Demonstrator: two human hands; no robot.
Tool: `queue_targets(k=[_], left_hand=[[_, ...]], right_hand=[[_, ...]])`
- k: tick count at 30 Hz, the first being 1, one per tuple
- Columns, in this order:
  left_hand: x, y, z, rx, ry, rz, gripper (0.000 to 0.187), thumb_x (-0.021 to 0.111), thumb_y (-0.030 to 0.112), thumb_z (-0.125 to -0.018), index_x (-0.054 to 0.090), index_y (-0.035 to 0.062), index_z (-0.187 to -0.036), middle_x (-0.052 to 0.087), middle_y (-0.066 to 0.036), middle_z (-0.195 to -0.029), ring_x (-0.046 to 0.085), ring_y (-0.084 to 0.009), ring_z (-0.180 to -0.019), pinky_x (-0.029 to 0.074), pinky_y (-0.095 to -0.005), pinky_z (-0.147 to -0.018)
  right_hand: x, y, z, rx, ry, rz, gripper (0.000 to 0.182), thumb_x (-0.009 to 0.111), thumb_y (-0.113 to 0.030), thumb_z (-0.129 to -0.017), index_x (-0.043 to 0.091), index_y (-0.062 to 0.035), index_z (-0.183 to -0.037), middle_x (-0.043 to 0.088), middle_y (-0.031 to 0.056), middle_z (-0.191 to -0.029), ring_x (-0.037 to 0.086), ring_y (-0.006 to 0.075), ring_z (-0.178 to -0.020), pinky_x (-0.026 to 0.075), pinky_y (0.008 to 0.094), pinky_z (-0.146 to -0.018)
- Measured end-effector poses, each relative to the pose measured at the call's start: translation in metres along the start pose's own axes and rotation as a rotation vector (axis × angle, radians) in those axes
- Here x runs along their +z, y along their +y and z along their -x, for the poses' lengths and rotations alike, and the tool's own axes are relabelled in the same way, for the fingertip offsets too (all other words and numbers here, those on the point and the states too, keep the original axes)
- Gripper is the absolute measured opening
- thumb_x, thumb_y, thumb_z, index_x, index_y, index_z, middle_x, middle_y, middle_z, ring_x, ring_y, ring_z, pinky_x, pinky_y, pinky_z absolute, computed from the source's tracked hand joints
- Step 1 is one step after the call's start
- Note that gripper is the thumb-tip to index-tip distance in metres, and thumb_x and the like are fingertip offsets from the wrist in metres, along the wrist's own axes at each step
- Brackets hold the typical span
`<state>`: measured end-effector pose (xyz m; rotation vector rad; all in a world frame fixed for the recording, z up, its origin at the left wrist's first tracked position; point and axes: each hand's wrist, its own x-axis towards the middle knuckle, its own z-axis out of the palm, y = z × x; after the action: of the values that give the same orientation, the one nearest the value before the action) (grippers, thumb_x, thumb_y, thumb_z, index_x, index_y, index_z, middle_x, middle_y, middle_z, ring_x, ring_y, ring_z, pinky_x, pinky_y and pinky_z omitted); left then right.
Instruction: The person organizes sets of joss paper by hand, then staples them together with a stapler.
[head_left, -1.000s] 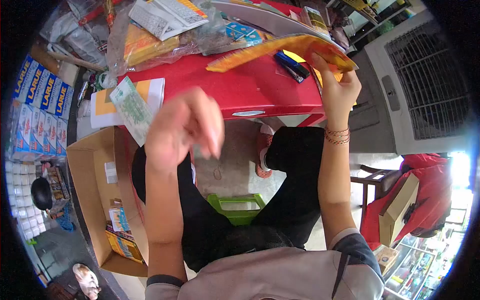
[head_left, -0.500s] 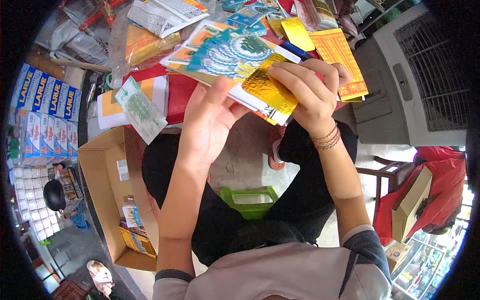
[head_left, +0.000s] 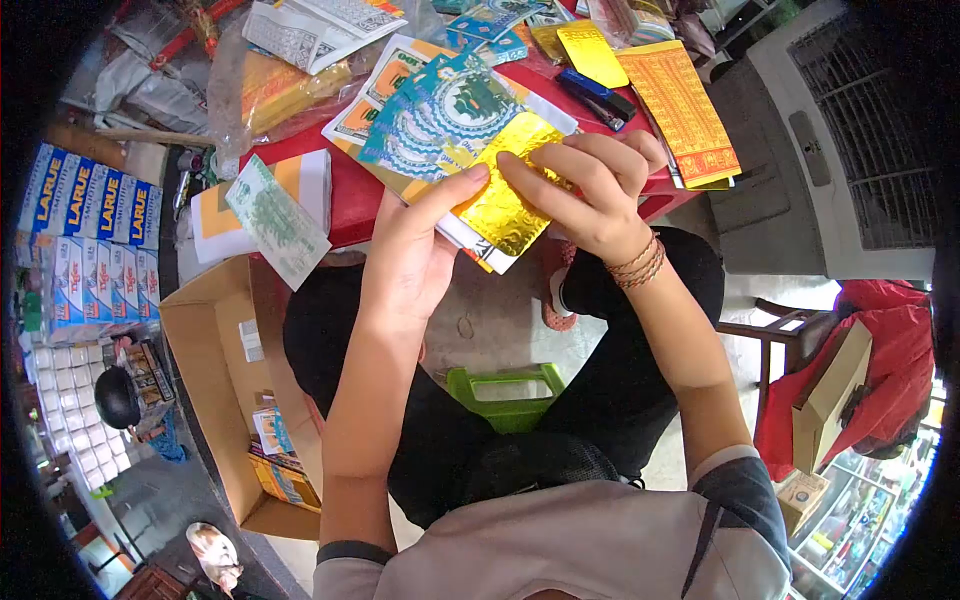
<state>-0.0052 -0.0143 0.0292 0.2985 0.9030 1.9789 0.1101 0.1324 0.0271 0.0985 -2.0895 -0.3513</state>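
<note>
A person grips a layered sheaf of papers in two bare hands over the near edge of a red table, its lower corner out past the edge above the floor. Blue-and-white notes fan across the middle of the sheaf, overlapping in scalloped bands around a dark green motif. Toward 11 o'clock in the sheaf, orange-and-white prints marked "100" show behind them; at about 4 o'clock lies a gold sheet, shiny, embossed and crinkled. White and yellow edges peek out beneath.

The left hand pinches the sheaf from 7 o'clock, thumb on the gold sheet, fingers mostly hidden behind. The right hand reaches in from 4 o'clock, fingers curled and the index tip pressed on the gold; its thumb is out of sight.

Around the sheaf, a dark blue stapler and a gold card sit toward 2 o'clock, an orange printed sheet at 3, and a green note at 8, lying across a white-and-yellow paper. A cardboard box stands at 7, a green stool at 6.
</note>
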Motion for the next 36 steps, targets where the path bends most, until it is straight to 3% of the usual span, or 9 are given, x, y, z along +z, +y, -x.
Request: queue_targets(k=[3,9,15,19,22,26,29,32,36], left_hand=[[0.000,-0.001,-0.003,-0.058,0.012,0.072,0.045,0.066,0.000,-0.081,0.049,0.0019,-0.122,0.060,-0.007,-0.113,0.059,-0.0170,-0.104,0.047,-0.0309,-0.090],[0.007,-0.001,-0.002,0.216,0.065,-0.101,0.042,0.068,-0.002,-0.079,0.052,0.0013,-0.117,0.061,-0.006,-0.110,0.060,-0.0150,-0.099,0.046,-0.0293,-0.089],[0.007,0.010,0.000,0.397,0.085,-0.326,0.048,0.069,-0.005,-0.076,0.050,0.0006,-0.120,0.059,-0.008,-0.111,0.058,-0.0161,-0.100,0.045,-0.0303,-0.090],[0.012,0.010,0.008,0.429,0.127,-0.494,0.050,0.071,-0.009,-0.072,0.052,-0.0004,-0.117,0.060,-0.008,-0.109,0.059,-0.0153,-0.097,0.046,-0.0294,-0.087],[0.013,0.007,0.010,0.493,0.107,-0.527,0.030,0.074,-0.005,-0.074,0.061,-0.0028,-0.101,0.066,-0.007,-0.098,0.063,-0.0115,-0.086,0.049,-0.0253,-0.078],[0.010,0.008,0.010,0.513,0.074,-0.535,0.024,0.073,-0.005,-0.075,0.064,-0.0027,-0.097,0.067,-0.006,-0.094,0.063,-0.0104,-0.082,0.050,-0.0240,-0.075],[0.006,0.013,0.010,0.512,0.075,-0.543,0.025,0.073,-0.005,-0.075,0.063,-0.0026,-0.098,0.067,-0.006,-0.095,0.063,-0.0104,-0.082,0.050,-0.0239,-0.075],[0.004,0.017,0.008,0.515,0.079,-0.525,0.027,0.073,-0.005,-0.074,0.062,-0.0024,-0.099,0.066,-0.007,-0.096,0.063,-0.0106,-0.084,0.050,-0.0238,-0.075],[0.002,0.020,0.007,0.496,0.084,-0.483,0.033,0.074,-0.004,-0.073,0.060,-0.0022,-0.103,0.065,-0.007,-0.099,0.062,-0.0113,-0.087,0.049,-0.0241,-0.077]], right_hand=[[0.003,0.000,0.002,-0.021,0.021,-0.002,0.032,0.069,-0.022,-0.062,0.071,-0.0290,-0.092,0.052,-0.0097,-0.095,0.047,0.0103,-0.091,0.031,0.0330,-0.085],[0.008,0.013,-0.001,0.100,-0.054,-0.123,0.036,0.060,-0.022,-0.069,0.063,-0.0282,-0.104,0.055,-0.0062,-0.114,0.046,0.0177,-0.103,0.028,0.0376,-0.085],[0.013,0.066,0.006,0.487,-0.225,0.058,0.053,0.075,-0.032,-0.075,0.055,-0.0162,-0.121,0.051,0.0070,-0.125,0.041,0.0304,-0.115,0.028,0.0445,-0.096],[0.034,0.079,0.014,0.578,-0.244,0.156,0.047,0.069,-0.042,-0.080,0.059,-0.0150,-0.117,0.065,0.0090,-0.105,0.051,0.0287,-0.107,0.030,0.0437,-0.091],[0.045,0.081,0.019,0.625,-0.368,0.140,0.035,0.070,-0.033,-0.078,0.064,-0.0136,-0.107,0.067,0.0062,-0.073,0.063,0.0261,-0.077,0.040,0.0411,-0.082],[0.035,0.080,0.019,0.691,-0.356,0.043,0.034,0.070,-0.031,-0.078,0.063,-0.0118,-0.106,0.068,0.0087,-0.074,0.064,0.0278,-0.073,0.047,0.0390,-0.071],[0.018,0.080,0.019,0.885,-0.343,-0.212,0.033,0.069,-0.026,-0.081,0.062,-0.0063,-0.107,0.068,0.0103,-0.078,0.065,0.0217,-0.071,0.050,0.0312,-0.065],[0.005,0.094,0.026,1.313,0.017,-0.949,0.036,0.063,-0.021,-0.090,0.054,0.0006,-0.117,0.066,0.0096,-0.094,0.060,0.0092,-0.080,0.047,0.0209,-0.067],[-0.004,0.115,0.046,1.487,0.289,-1.419,0.033,0.055,-0.020,-0.095,0.050,0.0006,-0.120,0.060,0.0109,-0.106,0.058,0.0162,-0.093,0.050,0.0302,-0.081]])
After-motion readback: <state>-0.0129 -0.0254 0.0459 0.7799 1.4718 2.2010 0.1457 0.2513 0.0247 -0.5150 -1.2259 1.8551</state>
